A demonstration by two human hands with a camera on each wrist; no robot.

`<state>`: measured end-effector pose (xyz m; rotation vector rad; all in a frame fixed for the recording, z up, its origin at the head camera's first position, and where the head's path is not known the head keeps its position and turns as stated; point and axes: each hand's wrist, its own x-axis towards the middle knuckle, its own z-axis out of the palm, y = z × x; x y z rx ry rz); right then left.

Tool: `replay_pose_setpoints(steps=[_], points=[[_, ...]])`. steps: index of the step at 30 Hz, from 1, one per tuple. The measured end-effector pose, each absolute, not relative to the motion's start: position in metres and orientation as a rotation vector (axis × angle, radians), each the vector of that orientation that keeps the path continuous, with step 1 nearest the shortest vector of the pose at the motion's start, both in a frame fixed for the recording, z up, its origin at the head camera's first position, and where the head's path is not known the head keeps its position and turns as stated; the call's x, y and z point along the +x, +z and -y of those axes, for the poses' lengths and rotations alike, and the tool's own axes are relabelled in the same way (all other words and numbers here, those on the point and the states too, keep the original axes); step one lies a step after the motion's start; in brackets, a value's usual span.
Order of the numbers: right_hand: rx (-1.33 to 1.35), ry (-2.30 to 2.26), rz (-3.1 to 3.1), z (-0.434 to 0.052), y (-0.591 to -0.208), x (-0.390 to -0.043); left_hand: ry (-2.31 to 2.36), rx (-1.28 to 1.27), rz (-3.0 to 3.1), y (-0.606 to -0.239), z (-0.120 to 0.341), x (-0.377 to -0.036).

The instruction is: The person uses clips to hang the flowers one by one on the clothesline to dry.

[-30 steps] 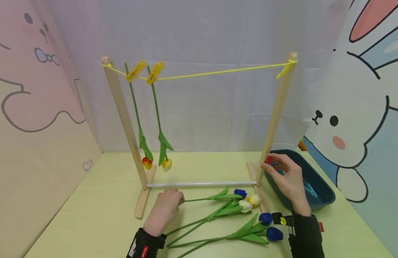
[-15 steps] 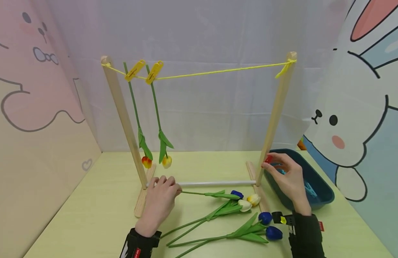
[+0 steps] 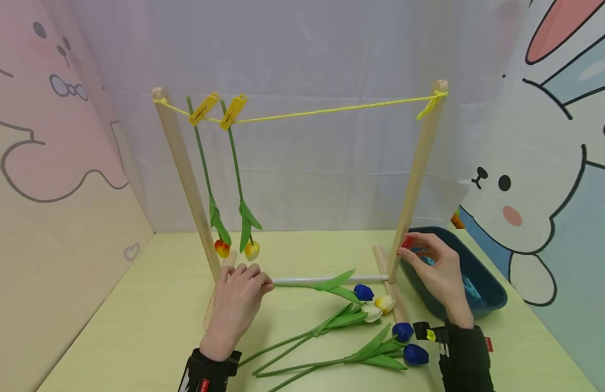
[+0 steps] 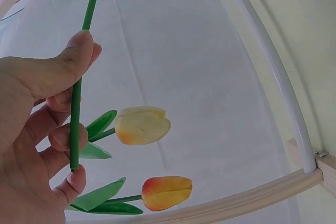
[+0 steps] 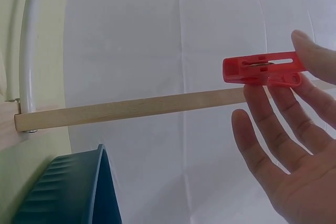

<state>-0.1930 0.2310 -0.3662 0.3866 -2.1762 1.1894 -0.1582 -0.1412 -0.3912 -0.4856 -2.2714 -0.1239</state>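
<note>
My left hand (image 3: pixel 253 280) pinches the bare end of a green stem (image 4: pixel 77 109) between thumb and fingers. That stem belongs to a blue tulip (image 3: pixel 363 292), which is lifted just in front of the rack's white bottom bar (image 3: pixel 302 280). My right hand (image 3: pixel 416 251) holds a red clothespin (image 3: pixel 407 243) by one end beside the right wooden post (image 3: pixel 419 174); it shows clearly in the right wrist view as the clothespin (image 5: pixel 262 70). Two tulips hang head down from the yellow string (image 3: pixel 332 110), each held by a yellow peg (image 3: pixel 204 109).
Several loose tulips lie on the green table in front of the rack: a white one (image 3: pixel 372 312), a yellow one (image 3: pixel 384 303) and two blue ones (image 3: pixel 416 354). A dark blue tray (image 3: pixel 493 296) with blue pegs stands at the right. Panels enclose the table.
My left hand has moved up and back towards the bottom bar, lifting the blue tulip's stem off the table. The right hand with the red clothespin has stayed put.
</note>
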Motion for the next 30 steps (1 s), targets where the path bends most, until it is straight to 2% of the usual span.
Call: replay_pose_setpoints(steps=[8,13,20,22,28,30], points=[[0.442,1.211,2.157,-0.234,-0.37,-0.193,-0.176,-0.481,2.175,-0.388,0.14,-0.158],[0.526,1.323,2.077,-0.243,-0.384,-0.206,-0.173,-0.48,2.114,-0.387,0.142,-0.158],[0.425,1.231,2.158,-0.233,-0.367,-0.192,-0.146,-0.402,1.98,-0.384,0.142,-0.159],[0.446,1.26,2.151,-0.237,-0.372,-0.196,-0.158,-0.359,1.953,-0.383,0.142,-0.159],[0.521,1.247,2.122,-0.274,-0.43,-0.242,-0.286,-0.233,1.896,-0.38,0.142,-0.158],[0.487,1.235,2.148,-0.273,-0.427,-0.24,-0.317,-0.198,1.9,-0.38,0.143,-0.158]])
